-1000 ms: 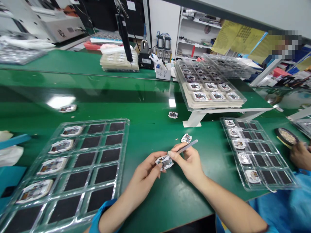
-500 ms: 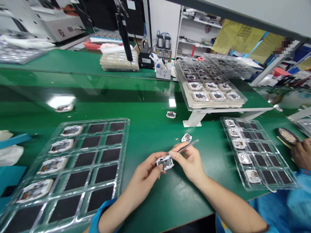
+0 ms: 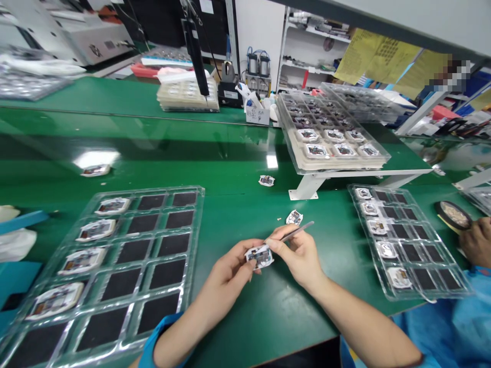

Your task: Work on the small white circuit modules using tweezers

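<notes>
My left hand [image 3: 233, 268] pinches a small white housing with a circuit board inside [image 3: 260, 257] between thumb and fingers, tilted up toward me. My right hand [image 3: 295, 253] is closed around slim grey tweezers [image 3: 298, 230], whose back end sticks out up and to the right. The right fingertips touch the upper right edge of the housing; the tweezers' tips are hidden there. Just beyond the right hand, a second white housing [image 3: 294, 217] lies on the green bench. Another similar housing [image 3: 266, 180] sits farther back.
A clear tray [image 3: 199, 225] on the left holds several housings in one column. On the right lies another tray [image 3: 383, 286], beside a co-worker's hand [image 3: 477, 243] and a round dish [image 3: 453, 214]. Stacked trays [image 3: 333, 162] stand on a raised shelf. An electric screwdriver [image 3: 195, 59] hangs at the back.
The two loose housings at the back, one far left and one near the middle, have shifted slightly left. My hands hold nearly the same pose on the housing.
</notes>
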Demonstrator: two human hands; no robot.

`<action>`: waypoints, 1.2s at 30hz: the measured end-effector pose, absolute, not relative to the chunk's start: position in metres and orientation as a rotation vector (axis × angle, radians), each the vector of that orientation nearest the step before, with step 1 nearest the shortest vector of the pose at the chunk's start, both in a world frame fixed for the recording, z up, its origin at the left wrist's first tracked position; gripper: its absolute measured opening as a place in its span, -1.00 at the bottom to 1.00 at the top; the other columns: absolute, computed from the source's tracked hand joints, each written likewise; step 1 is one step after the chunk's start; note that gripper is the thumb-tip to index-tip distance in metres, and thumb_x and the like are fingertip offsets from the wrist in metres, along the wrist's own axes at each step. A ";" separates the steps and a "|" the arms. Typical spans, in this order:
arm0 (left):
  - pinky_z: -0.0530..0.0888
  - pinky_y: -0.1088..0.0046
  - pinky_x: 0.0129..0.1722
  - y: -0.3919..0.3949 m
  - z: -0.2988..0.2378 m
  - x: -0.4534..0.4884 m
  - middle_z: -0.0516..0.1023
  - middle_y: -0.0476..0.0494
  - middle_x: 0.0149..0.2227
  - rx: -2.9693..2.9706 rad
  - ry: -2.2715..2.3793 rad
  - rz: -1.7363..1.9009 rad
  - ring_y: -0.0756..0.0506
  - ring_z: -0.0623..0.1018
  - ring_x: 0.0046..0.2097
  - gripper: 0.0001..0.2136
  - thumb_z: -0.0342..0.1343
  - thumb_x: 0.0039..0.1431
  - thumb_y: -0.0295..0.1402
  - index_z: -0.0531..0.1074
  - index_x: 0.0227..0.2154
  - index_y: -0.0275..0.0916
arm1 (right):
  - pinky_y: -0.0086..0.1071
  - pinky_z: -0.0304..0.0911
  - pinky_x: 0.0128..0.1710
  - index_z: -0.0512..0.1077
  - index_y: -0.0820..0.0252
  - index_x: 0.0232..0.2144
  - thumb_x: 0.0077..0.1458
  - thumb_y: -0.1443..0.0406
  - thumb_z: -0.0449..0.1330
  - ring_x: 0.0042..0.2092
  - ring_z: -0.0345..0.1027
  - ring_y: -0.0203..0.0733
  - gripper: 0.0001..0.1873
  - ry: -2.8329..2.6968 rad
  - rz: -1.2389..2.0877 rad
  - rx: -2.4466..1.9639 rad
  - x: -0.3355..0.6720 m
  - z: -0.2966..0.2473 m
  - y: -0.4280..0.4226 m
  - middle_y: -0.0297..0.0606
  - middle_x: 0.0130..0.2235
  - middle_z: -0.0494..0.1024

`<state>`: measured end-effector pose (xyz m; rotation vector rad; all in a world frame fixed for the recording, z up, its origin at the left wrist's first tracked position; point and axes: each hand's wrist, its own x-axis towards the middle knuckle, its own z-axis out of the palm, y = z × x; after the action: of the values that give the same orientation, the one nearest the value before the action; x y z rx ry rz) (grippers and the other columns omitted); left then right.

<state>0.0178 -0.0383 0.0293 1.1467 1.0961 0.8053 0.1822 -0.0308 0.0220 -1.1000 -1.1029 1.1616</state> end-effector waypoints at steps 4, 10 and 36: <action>0.40 0.44 -0.39 -0.038 0.030 0.016 0.59 -0.12 -0.30 1.137 1.092 0.798 -0.06 0.46 -0.40 -0.72 0.17 0.10 -0.27 0.48 -0.13 -0.23 | -0.32 0.35 -0.32 0.48 0.13 -0.48 -0.01 0.24 0.37 -0.37 0.46 -0.20 -0.86 -1.124 1.155 -1.100 0.182 0.023 -0.031 -0.33 -0.44 0.58; 0.39 0.44 -0.37 -0.037 0.030 0.015 0.59 -0.12 -0.31 1.185 1.109 0.756 -0.05 0.45 -0.40 -0.65 0.15 0.11 -0.24 0.46 -0.05 -0.28 | -0.36 0.35 -0.33 0.48 0.13 -0.47 -0.01 0.28 0.36 -0.38 0.45 -0.22 -0.88 -1.155 1.106 -1.066 0.182 0.020 -0.032 -0.35 -0.44 0.57; 0.30 0.48 -0.54 -0.039 0.035 0.018 0.52 -0.04 -0.53 0.876 1.072 0.860 -0.03 0.41 -0.49 -0.63 0.20 0.10 -0.04 0.47 -0.26 -0.28 | -0.35 0.45 -0.26 0.55 0.12 -0.41 -0.06 0.35 0.42 -0.31 0.57 -0.20 -0.88 -1.069 1.073 -1.025 0.179 0.014 -0.035 -0.33 -0.37 0.67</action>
<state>0.0181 -0.0385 0.0351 0.8764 1.0716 0.8605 0.1790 -0.0348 0.0138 -1.0254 -1.0691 1.0731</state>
